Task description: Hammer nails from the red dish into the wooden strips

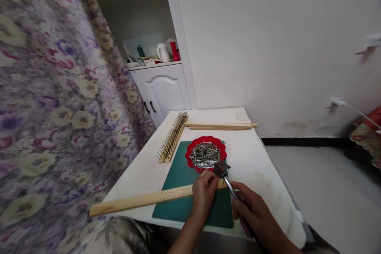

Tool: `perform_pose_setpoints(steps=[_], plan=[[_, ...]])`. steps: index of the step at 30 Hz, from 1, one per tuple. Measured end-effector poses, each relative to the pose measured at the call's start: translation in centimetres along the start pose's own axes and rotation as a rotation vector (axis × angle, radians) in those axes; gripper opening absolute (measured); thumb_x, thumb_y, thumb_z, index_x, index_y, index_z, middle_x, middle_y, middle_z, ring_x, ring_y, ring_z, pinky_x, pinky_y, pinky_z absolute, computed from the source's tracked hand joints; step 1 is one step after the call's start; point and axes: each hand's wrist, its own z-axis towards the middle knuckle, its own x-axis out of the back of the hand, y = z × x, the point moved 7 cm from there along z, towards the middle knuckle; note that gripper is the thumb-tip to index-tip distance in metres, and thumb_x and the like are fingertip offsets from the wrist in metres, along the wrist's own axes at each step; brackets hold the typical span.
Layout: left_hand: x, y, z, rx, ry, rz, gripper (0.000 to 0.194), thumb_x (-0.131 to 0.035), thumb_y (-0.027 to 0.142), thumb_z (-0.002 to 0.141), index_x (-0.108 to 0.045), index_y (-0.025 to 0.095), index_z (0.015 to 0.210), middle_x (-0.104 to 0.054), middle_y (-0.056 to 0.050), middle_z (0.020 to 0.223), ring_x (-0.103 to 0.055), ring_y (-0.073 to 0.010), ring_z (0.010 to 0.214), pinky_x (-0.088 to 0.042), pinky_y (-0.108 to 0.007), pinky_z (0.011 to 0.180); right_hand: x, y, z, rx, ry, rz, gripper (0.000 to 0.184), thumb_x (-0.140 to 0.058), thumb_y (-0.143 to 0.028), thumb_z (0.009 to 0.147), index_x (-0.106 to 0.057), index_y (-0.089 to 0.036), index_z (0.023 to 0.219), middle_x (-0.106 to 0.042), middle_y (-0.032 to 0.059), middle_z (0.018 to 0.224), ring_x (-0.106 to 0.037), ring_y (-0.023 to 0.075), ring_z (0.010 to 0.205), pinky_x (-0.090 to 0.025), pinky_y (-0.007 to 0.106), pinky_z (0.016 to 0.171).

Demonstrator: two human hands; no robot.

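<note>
My left hand (204, 195) rests closed on the right end of a long wooden strip (143, 200), fingers pinched near the hammer head; what they pinch is too small to make out. My right hand (253, 211) grips the metal handle of a hammer (224, 174), whose head sits just above the strip next to my left fingers. The strip lies across a green cutting mat (178, 174) on a white table (253, 158). A red dish (190, 151) full of nails stands on the mat just beyond the hammer.
A wooden strip studded with upright nails (172, 137) lies at the mat's far left. Two plain wooden strips (220, 126) lie at the table's far edge by the wall. A floral curtain (53, 99) hangs left; a white cabinet (162, 87) stands behind.
</note>
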Motion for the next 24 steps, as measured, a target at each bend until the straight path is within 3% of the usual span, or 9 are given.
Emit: perform_pose_setpoints(steps=[5, 15, 19, 24], plan=[[0.1, -0.2, -0.1, 0.003, 0.002, -0.001, 0.012, -0.054, 0.02, 0.076, -0.06, 0.019, 0.065, -0.057, 0.001, 0.067, -0.052, -0.0132, 0.064, -0.035, -0.022, 0.059, 0.0, -0.1, -0.1, -0.008, 0.012, -0.057, 0.033, -0.049, -0.031, 0.089, -0.05, -0.02, 0.121, -0.055, -0.0067, 0.061, -0.037, 0.0031, 0.03, -0.023, 0.016, 0.031], [0.6, 0.7, -0.2, -0.041, -0.043, -0.035, 0.008, -0.056, 0.017, 0.076, -0.064, 0.019, 0.075, -0.061, 0.0, 0.077, -0.057, -0.0144, 0.073, -0.04, -0.023, 0.066, 1.6, -0.9, -0.3, 0.0, 0.093, 0.058, 0.036, -0.051, -0.035, 0.088, -0.046, -0.019, 0.12, -0.053, -0.0079, 0.061, -0.035, 0.0023, 0.029, -0.022, 0.016, 0.032], [1.6, 0.4, -0.8, -0.071, -0.057, -0.015, 0.012, -0.054, 0.018, 0.08, -0.065, 0.019, 0.078, -0.061, -0.002, 0.08, -0.058, -0.016, 0.077, -0.042, -0.025, 0.07, 2.4, -1.3, -0.4, -0.003, 0.133, 0.058, 0.037, -0.053, -0.037, 0.087, -0.046, -0.019, 0.119, -0.055, -0.0071, 0.062, -0.037, 0.0034, 0.029, -0.022, 0.017, 0.033], [4.3, -0.5, -0.9, -0.057, -0.026, 0.05, 0.015, -0.049, 0.022, 0.084, -0.064, 0.019, 0.082, -0.061, -0.003, 0.081, -0.057, -0.0164, 0.074, -0.042, -0.025, 0.067, 2.7, -0.9, -0.4, -0.02, 0.161, 0.089, 0.04, -0.056, -0.042, 0.084, -0.047, -0.019, 0.116, -0.057, -0.0067, 0.061, -0.036, 0.0039, 0.026, -0.021, 0.018, 0.031]])
